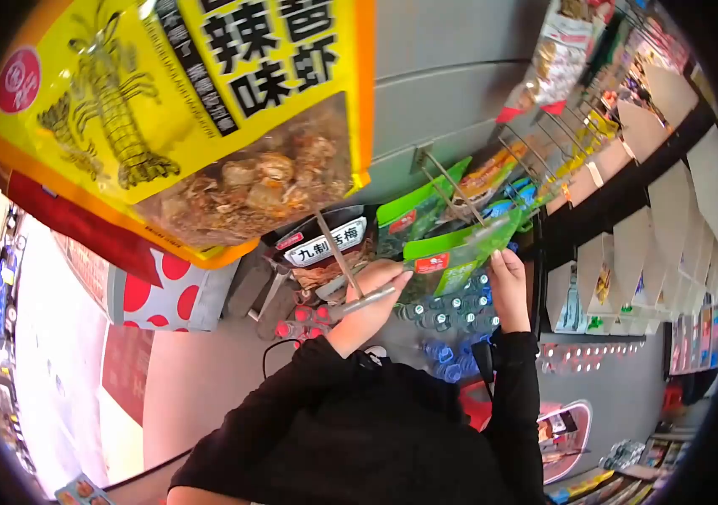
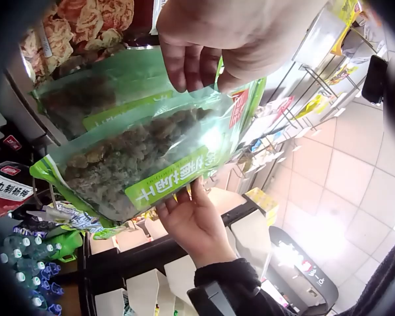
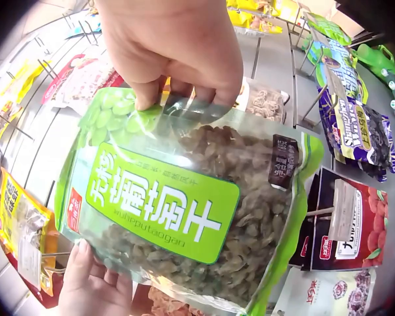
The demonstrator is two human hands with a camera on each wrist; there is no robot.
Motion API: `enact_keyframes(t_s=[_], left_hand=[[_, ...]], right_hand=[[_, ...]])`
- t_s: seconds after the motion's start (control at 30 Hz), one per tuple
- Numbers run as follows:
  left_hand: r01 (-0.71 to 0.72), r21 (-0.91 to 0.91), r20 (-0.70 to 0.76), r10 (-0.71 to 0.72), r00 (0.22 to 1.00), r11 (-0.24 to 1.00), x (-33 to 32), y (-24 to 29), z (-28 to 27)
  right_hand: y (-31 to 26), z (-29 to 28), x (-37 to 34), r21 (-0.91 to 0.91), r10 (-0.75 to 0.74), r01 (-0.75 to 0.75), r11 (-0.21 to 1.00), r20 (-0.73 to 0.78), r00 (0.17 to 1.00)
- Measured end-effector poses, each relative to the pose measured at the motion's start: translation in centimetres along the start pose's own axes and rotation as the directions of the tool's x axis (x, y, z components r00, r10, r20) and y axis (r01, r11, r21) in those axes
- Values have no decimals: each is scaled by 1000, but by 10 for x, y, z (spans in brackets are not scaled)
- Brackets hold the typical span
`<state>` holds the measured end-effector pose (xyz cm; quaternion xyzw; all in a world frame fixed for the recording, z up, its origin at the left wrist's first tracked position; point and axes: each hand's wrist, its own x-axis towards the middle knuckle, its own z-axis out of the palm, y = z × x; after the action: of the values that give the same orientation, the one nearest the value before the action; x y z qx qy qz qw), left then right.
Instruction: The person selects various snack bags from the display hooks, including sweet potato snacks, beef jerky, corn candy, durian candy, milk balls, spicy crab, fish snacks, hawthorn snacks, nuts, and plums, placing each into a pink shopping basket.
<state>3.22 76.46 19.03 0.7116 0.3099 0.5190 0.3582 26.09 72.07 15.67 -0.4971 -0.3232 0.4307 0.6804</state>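
I have the green bag of seedless raisins [image 3: 184, 204] spread between both hands, out in front of the display pegs. My left grip [image 1: 378, 279] pinches one edge near the red logo [image 3: 74, 209], thumb on the printed face; my right grip [image 1: 508, 290] grasps the opposite edge. The bag lies between the two, so neither is clearly nearer. Seen from my head, its long axis slants from the left grip up toward the far right.

What matters most, I judge, is how the bag sits to the peg: another green bag [image 1: 405, 215] hangs just beyond mine, on a metal peg [image 1: 441, 175] that juts out toward the upper edge of the one I hold. Whether the two bags touch, I cannot tell.

My left side is tight. A price-tag peg [image 1: 338, 250] crosses in front of my left grip, and the black bag of preserved plums [image 1: 308, 250] hangs near it. The big yellow shrimp bag [image 1: 165, 93] crowds the upper left. The freer room looks to be toward my body, with bottles [image 1: 460, 316] standing lower down.
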Motion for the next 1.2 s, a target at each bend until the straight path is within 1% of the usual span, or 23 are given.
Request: enact_keyframes(t_s=[0.03, 0.07, 0.1, 0.17, 0.2, 0.23, 0.3, 0.43, 0.53, 0.57, 0.6, 0.67, 0.73, 0.77, 0.83, 0.87, 0.93, 0.97, 1.0, 1.07, 1.1, 1.13, 1.2], left_hand=[[-28, 13, -24, 28, 999, 1000, -3, -4, 1], [77, -19, -6, -77, 997, 997, -12, -15, 4], [76, -28, 32, -75, 997, 997, -20, -22, 6], [331, -68, 69, -326, 943, 941, -33, -28, 8], [393, -103, 52, -390, 919, 914, -38, -25, 11], [300, -21, 71, -298, 952, 954, -42, -30, 13], [486, -60, 246, -459, 854, 872, -48, -31, 14], [508, -59, 434, -436, 788, 859, -62, -35, 44], [557, -39, 566, -441, 697, 830, -73, -33, 80], [555, -104, 607, -390, 693, 825, -80, -31, 98], [596, -113, 679, -376, 630, 795, -85, -20, 115], [637, -100, 763, -352, 542, 764, -94, 6, 151], [681, -111, 868, -263, 421, 724, -107, 30, 188], [677, -98, 881, -252, 400, 730, -114, 43, 207], [696, -25, 964, -166, 206, 718, -130, 70, 245], [689, 14, 974, -166, 155, 724, -140, 83, 264], [714, 93, 985, -171, 38, 694, -161, 102, 301], [700, 142, 980, -199, 0, 700, -172, 112, 318], [683, 162, 980, -200, -24, 712, -184, 119, 336], [663, 184, 978, -205, -46, 726, -208, 124, 372], [671, 222, 974, -190, -122, 707, -220, 121, 389], [678, 261, 965, -173, -196, 687, -231, 120, 404], [698, 239, 971, -159, -179, 675, -253, 120, 425]], right_hand=[[6, -8, -2, -34, 21, -20, 999, 37, 999], [17, -22, -4, -65, 34, -30, 997, 66, 997], [17, -14, -12, -43, 20, -20, 999, 6, 1000], [32, -28, -28, -70, 52, -52, 996, 4, 999], [35, -33, -38, -75, 92, -92, 993, 0, 996], [38, -38, -49, -78, 132, -132, 988, -9, 991], [58, -53, -72, 18, 149, -148, 989, -78, 986], [54, -91, -134, -92, 155, -172, 981, -163, 974], [44, -116, -190, 67, 118, -105, 992, -239, 964], [39, -126, -211, 78, 112, -93, 993, -298, 948], [29, -133, -231, 55, 70, -54, 997, -364, 929], [5, -145, -271, -31, 33, -57, 998, -503, 863], [-1, -159, -308, 13, 48, -53, 999, -653, 756], [-6, -168, -331, 1, 50, -68, 998, -691, 721], [2, -187, -369, 113, -13, 143, 983, -740, 672], [0, -194, -386, 140, -30, 210, 968, -762, 647], [-3, -207, -418, 84, 44, 37, 996, -794, 607], [-1, -213, -431, 99, 101, -36, 994, -804, 585], [2, -218, -441, 99, 98, -29, 995, -807, 583], [7, -229, -457, 44, 33, 14, 999, -892, 451], [6, -236, -463, 48, 36, 16, 999, -891, 453], [4, -243, -469, 62, 53, 8, 998, -912, 406], [-1, -253, -471, 36, 25, 32, 999, -951, 308]])
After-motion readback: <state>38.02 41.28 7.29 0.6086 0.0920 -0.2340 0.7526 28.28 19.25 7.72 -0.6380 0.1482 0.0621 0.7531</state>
